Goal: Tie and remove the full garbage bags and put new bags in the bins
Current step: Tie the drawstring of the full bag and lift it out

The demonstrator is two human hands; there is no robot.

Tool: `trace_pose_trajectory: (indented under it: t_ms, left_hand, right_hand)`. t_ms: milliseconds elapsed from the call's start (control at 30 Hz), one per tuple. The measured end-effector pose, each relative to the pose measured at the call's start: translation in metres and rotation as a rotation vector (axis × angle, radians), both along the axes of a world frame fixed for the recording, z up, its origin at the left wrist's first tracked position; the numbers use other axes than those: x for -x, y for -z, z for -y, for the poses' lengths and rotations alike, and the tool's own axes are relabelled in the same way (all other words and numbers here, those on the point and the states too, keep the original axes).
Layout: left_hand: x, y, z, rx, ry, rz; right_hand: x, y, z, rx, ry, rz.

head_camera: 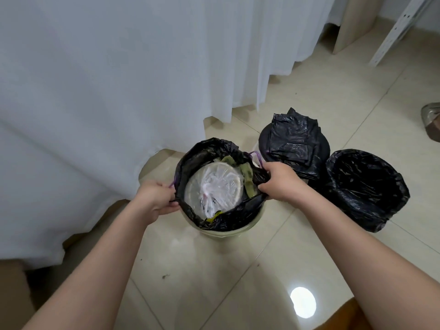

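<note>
Head view: garbage bag point(190, 153) gripped between left hand point(156, 198) and right hand point(279, 181).

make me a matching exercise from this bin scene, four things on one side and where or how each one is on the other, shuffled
Things
1. left hand
2. right hand
3. folded black bags
4. bin on the right

Place or state
A. stacked on a dark round top behind the two bins
B. lined with a black bag, no rubbish showing inside
C. grips the full bag's rim on the curtain side
D. grips the full bag's rim on the side nearer the folded bags

Pairs: 1-C, 2-D, 3-A, 4-B
</note>
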State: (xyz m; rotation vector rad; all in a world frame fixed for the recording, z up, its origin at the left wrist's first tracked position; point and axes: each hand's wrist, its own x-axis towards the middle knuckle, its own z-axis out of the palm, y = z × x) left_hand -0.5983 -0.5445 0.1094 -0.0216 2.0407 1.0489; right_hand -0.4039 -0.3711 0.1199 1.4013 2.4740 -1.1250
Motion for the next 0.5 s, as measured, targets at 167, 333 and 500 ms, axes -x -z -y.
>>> trace_pose_trajectory:
  t_ms: [167, 333, 500]
  left_hand:
    - [-0.005, -0.014, 0.012, 0.144, 0.298, 0.092]
    - [-0.002, -0.007, 0.011, 0.127, 0.382, -0.066]
    - [-0.004, -0.017, -0.004, -0.079, 0.142, -0.17]
  right_hand:
    - [-0.011, -0.011, 0.003, 0.164, -0.066, 0.15]
    - [-0.011, -0.017, -0.002, 0.055, -0.038, 0.011]
    - [-0.006, -0.027, 0.0, 0.043, 0.027, -0.274]
